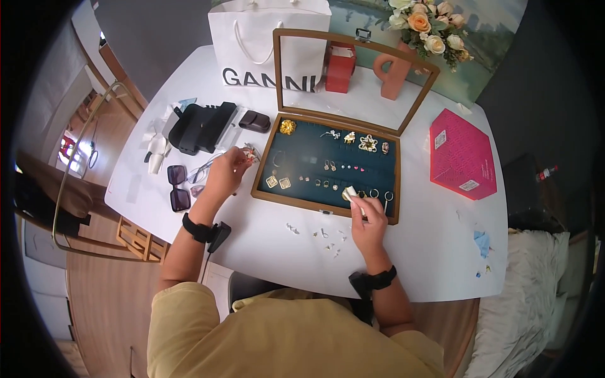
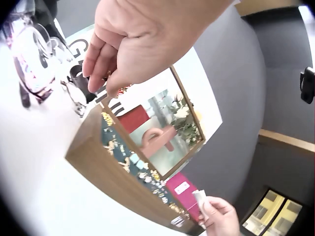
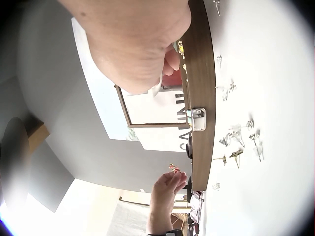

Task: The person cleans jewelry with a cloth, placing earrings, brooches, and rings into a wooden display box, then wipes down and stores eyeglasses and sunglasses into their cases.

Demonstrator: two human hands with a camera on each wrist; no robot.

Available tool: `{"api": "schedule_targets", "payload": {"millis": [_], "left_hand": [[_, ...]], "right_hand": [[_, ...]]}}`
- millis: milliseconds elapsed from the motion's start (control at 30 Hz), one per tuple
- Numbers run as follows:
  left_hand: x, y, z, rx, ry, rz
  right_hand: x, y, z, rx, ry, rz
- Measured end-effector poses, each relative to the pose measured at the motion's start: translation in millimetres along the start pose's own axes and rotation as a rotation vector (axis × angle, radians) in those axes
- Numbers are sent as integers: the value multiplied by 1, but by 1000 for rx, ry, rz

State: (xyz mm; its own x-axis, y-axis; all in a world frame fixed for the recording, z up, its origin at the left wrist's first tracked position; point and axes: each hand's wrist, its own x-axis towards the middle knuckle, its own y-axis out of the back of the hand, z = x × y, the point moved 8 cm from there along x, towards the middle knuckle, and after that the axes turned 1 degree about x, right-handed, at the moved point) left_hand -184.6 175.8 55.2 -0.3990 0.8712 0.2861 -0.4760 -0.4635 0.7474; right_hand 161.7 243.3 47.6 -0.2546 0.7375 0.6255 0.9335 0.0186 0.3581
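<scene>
At the right of the head view, a hand could pass over the white table (image 1: 435, 246) between the jewellery box (image 1: 296, 201) and the pink box (image 1: 463, 160). At upper centre, the raised lid (image 1: 276, 72) stands in the way, with the paper bag (image 1: 258, 44) behind it. At left, the sunglasses (image 1: 179, 188) and black case (image 1: 198, 129) crowd the left hand (image 1: 225, 171).

Setting: likely a room in a home. Beyond the right hand (image 1: 368, 222), peach-and-white rose bouquet (image 1: 433, 43) over a salmon-pink looped vase (image 1: 394, 79), backed by a painted green-blue landscape panel (image 1: 495, 44). Further right of that hand, crumpled pale cream cloth (image 1: 523, 283), soft-furnishing type. Left of the left hand (image 1: 225, 173), low down, light-brown wood-plank floor (image 1: 104, 286); near its wrist, dark-lensed sunglasses (image 1: 180, 200) on a white table (image 1: 435, 264) with rounded corners.
</scene>
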Motion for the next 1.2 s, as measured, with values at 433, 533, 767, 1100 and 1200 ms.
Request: {"api": "schedule_targets", "payload": {"millis": [433,533,767,1100,1200], "left_hand": [[-24,-140,94,-1111,173,-578],[-32,-154,104,-1232,189,-621],[-32,-148,98,-1251,259,-575],[-38,-147,98,-1112,210,-545],[-42,-154,96,-1153,191,-527]], "right_hand": [[9,0,-23,-7,-29,17],[20,-5,-25,-68,2,-40],[34,-15,-21,-151,147,-53],[24,-15,-22,-135,110,-2],[18,-31,-23,-103,110,-144]]}}
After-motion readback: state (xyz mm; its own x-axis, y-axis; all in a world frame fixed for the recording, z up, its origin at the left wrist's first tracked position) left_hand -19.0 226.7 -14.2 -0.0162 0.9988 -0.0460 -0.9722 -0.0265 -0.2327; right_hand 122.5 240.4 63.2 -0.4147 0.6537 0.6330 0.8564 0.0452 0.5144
